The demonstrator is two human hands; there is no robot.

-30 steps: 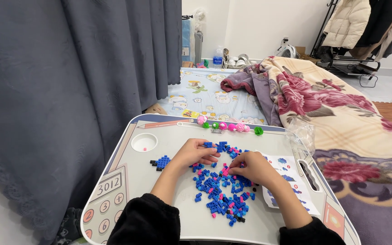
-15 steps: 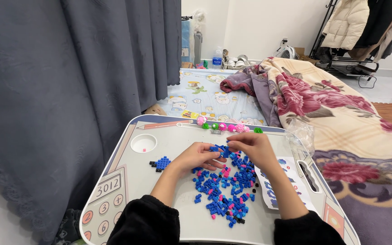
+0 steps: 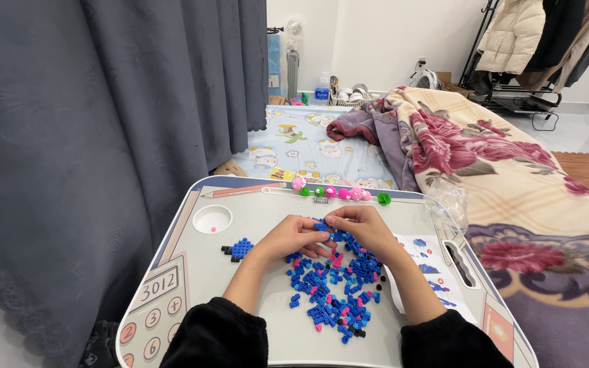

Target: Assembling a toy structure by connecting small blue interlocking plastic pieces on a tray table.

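Both forearms in black sleeves reach forward over the lap tray (image 3: pixel 253 204), left hand (image 3: pixel 293 237) and right hand (image 3: pixel 361 228) meeting fingertip to fingertip near its centre, fingers curled in a pinch, wrists held low.

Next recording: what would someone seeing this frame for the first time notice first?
The heap of small blue bricks, flecked with pink and black, spread across the middle of the grey lap tray. Just above it the left hand and right hand meet, fingers pinching a blue piece between them. A small flat assembled blue piece lies apart to the left, and a row of pink and green balls lines the tray's far edge.
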